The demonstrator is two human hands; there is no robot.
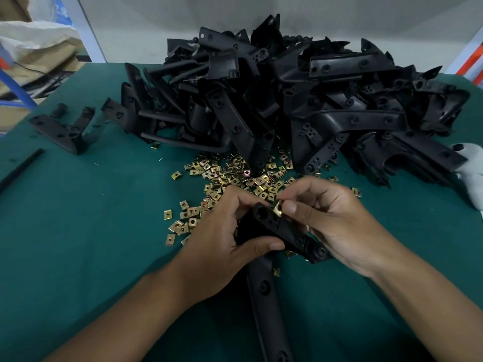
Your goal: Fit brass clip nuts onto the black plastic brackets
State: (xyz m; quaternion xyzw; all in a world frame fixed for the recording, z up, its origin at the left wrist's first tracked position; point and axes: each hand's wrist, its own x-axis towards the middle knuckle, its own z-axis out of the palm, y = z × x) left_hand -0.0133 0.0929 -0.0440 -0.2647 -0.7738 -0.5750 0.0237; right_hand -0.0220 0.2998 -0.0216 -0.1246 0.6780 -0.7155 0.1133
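No text reads clearly (blue print on the white sack [34, 35] blurs).

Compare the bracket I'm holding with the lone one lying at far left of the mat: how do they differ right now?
The held bracket is gripped by the left hand, while the right hand pinches a brass clip nut at its upper edge. The far-left bracket lies untouched on the green mat, no nut visible on it. Both are black plastic with holes.

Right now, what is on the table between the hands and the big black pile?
In the head view, loose brass clip nuts lie scattered on the green table between the hands and the pile of black brackets.
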